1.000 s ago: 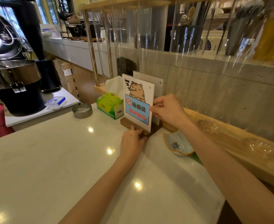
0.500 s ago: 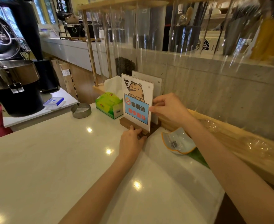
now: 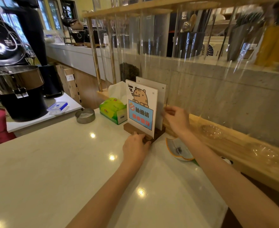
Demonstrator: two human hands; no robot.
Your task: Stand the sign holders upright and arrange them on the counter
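- The front sign holder (image 3: 141,109) stood upright on the white counter (image 3: 53,162), towards its far right edge, close to the grey concrete wall (image 3: 217,96).
- It was a flat rectangular panel, white-backed, printed with an orange cartoon animal above a blue block of lettering, slotted into a dark wooden base (image 3: 135,130).
- A second sign holder (image 3: 160,99) stood upright directly behind it, plain pale grey with small fasteners at the corners; whether it shared the same base could not be told.
- The left hand (image 3: 135,148) lay on the counter with fingers curled against the near edge of the wooden base, steadying it.
- The right hand (image 3: 176,119) was motion-blurred, fingers loosely spread beside the right edge of the panels; whether it touched or gripped anything could not be told.
- A green tissue box (image 3: 114,111) sat just left of the holders, and a round metal ashtray (image 3: 85,115) further left.
- A small glossy dish (image 3: 178,148) with an orange rim lay on the counter right of the base.
- A pale wooden ledge (image 3: 234,145) ran along the wall.
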